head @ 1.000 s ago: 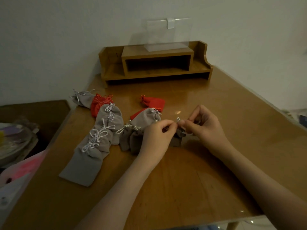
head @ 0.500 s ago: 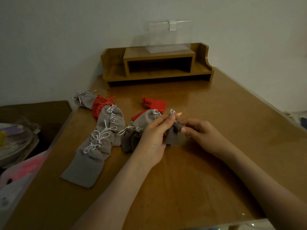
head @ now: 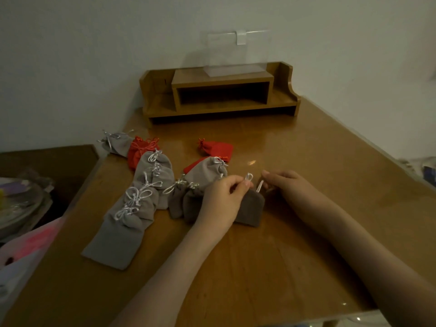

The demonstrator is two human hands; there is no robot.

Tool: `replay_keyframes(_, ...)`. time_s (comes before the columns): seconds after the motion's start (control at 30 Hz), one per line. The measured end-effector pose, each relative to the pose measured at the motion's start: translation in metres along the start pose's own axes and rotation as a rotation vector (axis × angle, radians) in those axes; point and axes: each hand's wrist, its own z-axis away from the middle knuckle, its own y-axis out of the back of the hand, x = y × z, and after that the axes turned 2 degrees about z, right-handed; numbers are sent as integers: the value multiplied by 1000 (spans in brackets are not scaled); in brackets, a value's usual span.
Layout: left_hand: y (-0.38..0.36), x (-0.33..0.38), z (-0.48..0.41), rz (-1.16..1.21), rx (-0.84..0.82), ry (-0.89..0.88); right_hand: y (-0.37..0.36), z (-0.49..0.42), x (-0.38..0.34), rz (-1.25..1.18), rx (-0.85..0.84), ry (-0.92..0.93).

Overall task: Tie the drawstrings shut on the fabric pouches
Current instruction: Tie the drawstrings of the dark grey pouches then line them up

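Note:
A dark grey pouch lies on the wooden table between my hands. My left hand pinches a white drawstring loop at its mouth. My right hand pinches the other white drawstring end just to the right. Left of them lie several tied grey pouches in a row, two dark grey ones, a light grey one and red pouches.
A wooden desk organiser with a clear plastic box on top stands at the table's back by the wall. Another red pouch lies mid-table. Clutter and plates sit beyond the left edge.
The pouch was held up between both hands; now it lies flatter on the table. My hands have drawn apart, each pinching one drawstring end.

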Motion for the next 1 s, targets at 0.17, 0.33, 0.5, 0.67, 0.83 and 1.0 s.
replay_keyframes(0.17,-6,-6,-1,-106,50,-11,2,3,-2,-100,-240,73)
replay_keyframes(0.33,-6,-6,-3,-176,53,-15,3,2,1,-53,-276,115)
replay_keyframes(0.5,-6,-5,0,-240,41,-67,-1,0,7,44,-198,191)
replay_keyframes(0.67,-6,-4,1,-323,-19,-126,-8,3,9,176,-88,297)
replay_keyframes(0.83,-6,-5,3,-306,-72,-142,-11,1,8,280,6,362)
replay_keyframes(1.0,-6,-4,4,-262,-42,-162,-12,-1,12,452,93,394)
